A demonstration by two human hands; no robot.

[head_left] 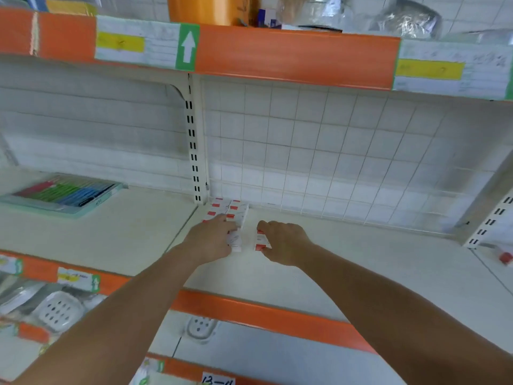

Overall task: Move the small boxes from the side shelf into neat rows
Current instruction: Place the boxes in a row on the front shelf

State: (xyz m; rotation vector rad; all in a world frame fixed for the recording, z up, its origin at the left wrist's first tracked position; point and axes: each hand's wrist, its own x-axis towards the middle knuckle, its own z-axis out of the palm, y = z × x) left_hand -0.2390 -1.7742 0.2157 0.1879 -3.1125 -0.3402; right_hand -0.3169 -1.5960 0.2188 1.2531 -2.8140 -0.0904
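Observation:
Several small white boxes with red patches (232, 209) lie in rows on the cream shelf (361, 262), in its back left corner by the slotted upright. My left hand (213, 238) lies on the front of this group, its fingers over a white and red box (236, 241) at the front of the row. My right hand (283, 241) is just to the right, fingers curled round another small white and red box (259, 240) that sits on the shelf a small gap away from the group.
A tray of coloured pens (63, 193) sits on the neighbouring shelf at the left. A wire grid (333, 151) backs the shelf. A small red item (505, 257) lies at the far right. Soap dishes (59, 309) fill the lower shelf. An orange price rail (263, 315) edges the front.

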